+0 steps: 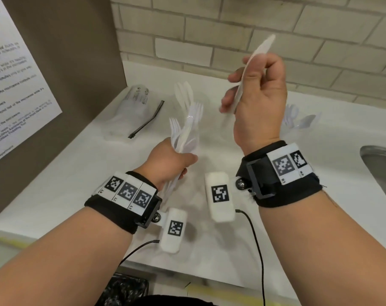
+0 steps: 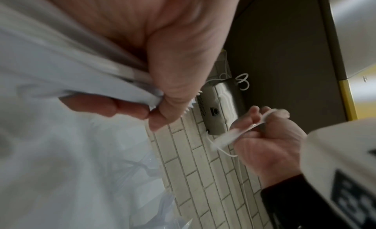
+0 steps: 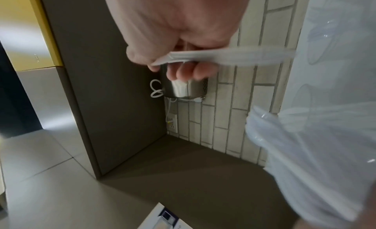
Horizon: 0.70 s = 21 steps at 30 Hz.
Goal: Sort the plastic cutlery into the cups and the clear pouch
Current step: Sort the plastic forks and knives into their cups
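My left hand (image 1: 174, 160) grips a bundle of white plastic forks (image 1: 185, 129) by the handles, tines up, over the white counter (image 1: 77, 173). My right hand (image 1: 256, 91) is raised higher and grips white plastic knives (image 1: 257, 56) that point up towards the wall. The same knives (image 3: 215, 57) cross my right hand's fingers (image 3: 183, 71) in the right wrist view, blurred. The left wrist view shows my left fingers (image 2: 173, 81) curled round the fork bundle (image 2: 81, 68). A clear pouch (image 1: 132, 104) with a black zip lies at the back left. Two clear cups hold cutlery, one (image 1: 184, 93) behind the forks and one (image 1: 298, 120) behind my right wrist.
A brown side panel (image 1: 66, 74) with a printed notice (image 1: 13, 85) closes the left. A tiled wall (image 1: 231, 29) runs along the back. A steel sink (image 1: 382, 168) is at the right edge. A steel device (image 3: 183, 89) with a white cable hangs on the wall.
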Each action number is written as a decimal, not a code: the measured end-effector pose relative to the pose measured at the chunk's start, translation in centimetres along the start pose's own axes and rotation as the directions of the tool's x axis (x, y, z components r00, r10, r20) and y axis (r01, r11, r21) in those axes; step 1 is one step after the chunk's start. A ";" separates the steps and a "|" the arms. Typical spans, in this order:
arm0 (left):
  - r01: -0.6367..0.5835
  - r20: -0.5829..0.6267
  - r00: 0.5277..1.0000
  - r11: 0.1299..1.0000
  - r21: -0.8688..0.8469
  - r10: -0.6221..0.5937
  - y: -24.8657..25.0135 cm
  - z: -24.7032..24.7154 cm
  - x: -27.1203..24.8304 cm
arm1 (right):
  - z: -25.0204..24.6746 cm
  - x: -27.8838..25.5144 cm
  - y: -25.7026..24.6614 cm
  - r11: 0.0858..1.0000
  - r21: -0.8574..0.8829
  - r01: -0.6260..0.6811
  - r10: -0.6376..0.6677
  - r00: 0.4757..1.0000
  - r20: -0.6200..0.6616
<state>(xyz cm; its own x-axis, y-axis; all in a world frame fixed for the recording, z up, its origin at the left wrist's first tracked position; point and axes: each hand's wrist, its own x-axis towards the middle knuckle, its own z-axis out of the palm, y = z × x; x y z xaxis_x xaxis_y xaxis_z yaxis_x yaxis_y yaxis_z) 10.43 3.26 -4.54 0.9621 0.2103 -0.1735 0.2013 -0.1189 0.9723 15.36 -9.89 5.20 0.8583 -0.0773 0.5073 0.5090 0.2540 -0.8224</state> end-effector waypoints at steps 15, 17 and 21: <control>-0.029 -0.122 0.992 0.999 0.022 0.031 0.3 0.8 0.5 | 1.2 -2.3 3.4 0.811 -0.520 -0.268 0.377 0.919 0.113; -0.029 -0.114 0.993 0.999 0.029 0.032 0.1 1.0 0.2 | 1.3 -1.6 2.8 0.860 -0.436 -0.266 0.325 0.943 0.066; -0.043 -0.051 0.998 0.999 0.026 0.044 -0.5 1.0 -0.1 | 0.6 0.4 1.0 0.960 -0.198 -0.200 0.178 0.976 -0.123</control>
<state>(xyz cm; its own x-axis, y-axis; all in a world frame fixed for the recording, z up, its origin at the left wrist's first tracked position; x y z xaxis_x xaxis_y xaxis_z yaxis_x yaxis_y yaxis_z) 10.45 2.37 -5.17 0.9594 0.2542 -0.1224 0.1649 -0.1529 0.9744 16.18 -9.14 4.76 0.9367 -0.1490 0.3170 0.3296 0.0684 -0.9416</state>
